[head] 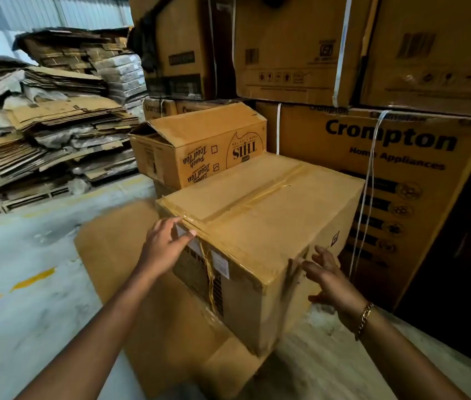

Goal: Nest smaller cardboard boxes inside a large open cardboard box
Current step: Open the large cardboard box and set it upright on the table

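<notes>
A big brown cardboard box [260,215], taped shut along its top seam, stands on the floor in front of me. My left hand [165,243] rests on its near left top corner, fingers spread over a white label. My right hand [329,272] hovers at the box's right side near the front corner, fingers apart, holding nothing; a gold bracelet is on that wrist. Behind it sits a smaller iced-tea box [199,145], printed upside down, with a flap loose at its left end.
A flat cardboard sheet [118,255] lies on the concrete floor under the big box. Tall stacked Crompton appliance cartons [387,157] wall off the back and right. Piles of flattened cardboard [43,125] on pallets fill the left.
</notes>
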`<move>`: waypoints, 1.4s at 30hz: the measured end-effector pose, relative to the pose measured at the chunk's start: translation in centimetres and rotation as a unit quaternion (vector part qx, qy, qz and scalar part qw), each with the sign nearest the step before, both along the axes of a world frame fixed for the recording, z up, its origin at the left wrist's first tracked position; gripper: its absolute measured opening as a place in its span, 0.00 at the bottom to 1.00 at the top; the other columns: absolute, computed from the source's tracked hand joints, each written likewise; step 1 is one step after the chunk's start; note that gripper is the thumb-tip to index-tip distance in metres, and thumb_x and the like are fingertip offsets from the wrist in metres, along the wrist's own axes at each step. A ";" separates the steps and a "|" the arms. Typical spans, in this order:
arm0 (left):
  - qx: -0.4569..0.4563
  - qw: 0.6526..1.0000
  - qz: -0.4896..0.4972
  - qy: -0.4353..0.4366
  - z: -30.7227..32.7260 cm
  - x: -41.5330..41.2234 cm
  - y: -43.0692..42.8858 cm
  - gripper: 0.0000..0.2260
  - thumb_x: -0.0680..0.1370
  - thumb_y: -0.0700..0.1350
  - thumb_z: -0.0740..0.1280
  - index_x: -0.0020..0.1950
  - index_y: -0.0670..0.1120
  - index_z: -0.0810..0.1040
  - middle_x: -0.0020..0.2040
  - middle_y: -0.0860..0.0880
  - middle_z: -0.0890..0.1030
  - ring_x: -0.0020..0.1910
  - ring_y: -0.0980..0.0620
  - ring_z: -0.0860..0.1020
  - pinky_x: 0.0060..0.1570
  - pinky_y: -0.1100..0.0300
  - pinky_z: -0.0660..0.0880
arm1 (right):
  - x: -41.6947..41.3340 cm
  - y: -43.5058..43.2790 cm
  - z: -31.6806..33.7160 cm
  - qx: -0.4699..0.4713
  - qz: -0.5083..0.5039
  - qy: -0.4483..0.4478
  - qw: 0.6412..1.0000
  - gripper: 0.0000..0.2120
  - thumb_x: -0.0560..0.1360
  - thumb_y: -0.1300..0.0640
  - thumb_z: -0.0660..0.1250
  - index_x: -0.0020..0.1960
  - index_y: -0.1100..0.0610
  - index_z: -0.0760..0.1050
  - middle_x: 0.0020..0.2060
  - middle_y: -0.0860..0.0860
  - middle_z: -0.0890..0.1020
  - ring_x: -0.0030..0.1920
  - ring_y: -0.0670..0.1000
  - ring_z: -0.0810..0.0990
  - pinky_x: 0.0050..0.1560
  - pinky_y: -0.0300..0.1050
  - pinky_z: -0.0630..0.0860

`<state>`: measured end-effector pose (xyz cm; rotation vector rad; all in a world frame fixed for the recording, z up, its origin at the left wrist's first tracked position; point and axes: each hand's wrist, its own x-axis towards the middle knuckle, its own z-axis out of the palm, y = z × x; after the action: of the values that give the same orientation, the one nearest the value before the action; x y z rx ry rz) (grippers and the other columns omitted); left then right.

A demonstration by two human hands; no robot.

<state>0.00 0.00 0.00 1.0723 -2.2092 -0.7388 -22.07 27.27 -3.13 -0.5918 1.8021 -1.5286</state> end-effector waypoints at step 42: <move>-0.155 0.858 -0.486 -0.062 8.8 -6.5 7.3 0.41 0.70 0.77 0.59 0.79 0.67 0.50 0.80 0.63 0.53 0.78 0.53 0.58 0.72 0.41 0.61 | 15.1 8.3 -10.8 0.052 -0.509 -0.259 0.819 0.19 0.82 0.45 0.59 0.61 0.59 0.76 0.49 0.62 0.84 0.49 0.60 0.82 0.41 0.51 0.80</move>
<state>-6.45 7.31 8.77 -0.2471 -2.8148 -0.6508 -6.93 35.57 -13.92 0.9543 1.7725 -1.9298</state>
